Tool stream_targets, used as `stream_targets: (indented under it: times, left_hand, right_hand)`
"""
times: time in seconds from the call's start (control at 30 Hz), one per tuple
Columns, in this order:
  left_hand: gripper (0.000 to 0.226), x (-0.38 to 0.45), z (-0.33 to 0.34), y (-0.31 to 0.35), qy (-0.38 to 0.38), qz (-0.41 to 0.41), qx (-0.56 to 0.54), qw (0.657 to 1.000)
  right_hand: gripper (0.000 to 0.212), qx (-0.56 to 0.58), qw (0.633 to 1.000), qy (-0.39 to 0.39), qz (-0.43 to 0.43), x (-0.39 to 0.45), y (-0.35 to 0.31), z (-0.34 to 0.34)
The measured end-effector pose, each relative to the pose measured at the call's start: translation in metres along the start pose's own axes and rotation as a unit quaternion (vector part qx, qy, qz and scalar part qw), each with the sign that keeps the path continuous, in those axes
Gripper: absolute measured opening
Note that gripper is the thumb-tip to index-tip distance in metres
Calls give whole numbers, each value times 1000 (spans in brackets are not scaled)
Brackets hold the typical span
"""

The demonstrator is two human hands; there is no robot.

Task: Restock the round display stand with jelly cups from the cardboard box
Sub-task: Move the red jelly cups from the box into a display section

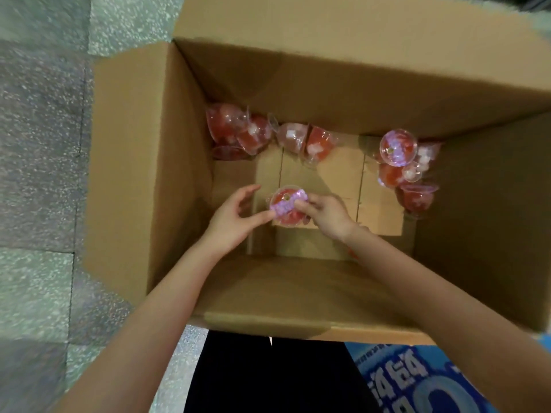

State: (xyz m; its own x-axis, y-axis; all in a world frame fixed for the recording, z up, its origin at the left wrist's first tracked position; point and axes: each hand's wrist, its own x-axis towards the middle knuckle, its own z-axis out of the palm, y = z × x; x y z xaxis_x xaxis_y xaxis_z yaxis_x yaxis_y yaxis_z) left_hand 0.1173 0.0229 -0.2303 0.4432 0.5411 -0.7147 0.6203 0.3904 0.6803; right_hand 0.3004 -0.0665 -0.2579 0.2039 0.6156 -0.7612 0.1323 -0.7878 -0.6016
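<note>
Reaching down into the cardboard box (143, 162), you've got both hands on one jelly cup (286, 205) near the middle of the box floor, a little to the near side. Your right hand (326, 217) has its fingers (301, 205) curled over the cup's purple-patterned lid, gripping it from the right. Your left hand (231, 217) comes in from the left with its fingers spread loose, and only the thumb tip meets the cup's left rim; the other fingertips stand clear above it.

Look at what's in there with it. Along the far wall, to the left, a cluster of red jelly cups (238, 132) lies tumbled on its sides, cups touching one another. Toward the far right corner sits a second heap (408, 171), and on top of it one cup with its purple lid (398, 148) facing up at you. Bare cardboard floor shows between the two groups and around the cup you hold.

The box flaps are folded open on all sides, and the box stands on a speckled grey-green floor (38, 174). At the near right, just under the box edge, a blue printed package (417, 383) pokes out. Dark clothing (268, 380) fills the near middle, right below the box.
</note>
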Motion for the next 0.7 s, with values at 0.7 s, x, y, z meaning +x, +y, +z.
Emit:
stream_targets:
  times: [0.7]
  left_hand:
    - [41,18,-3,-3,135,-30,-115,984]
  right_hand:
    - [26,262,927,223,149,113,-23,-34]
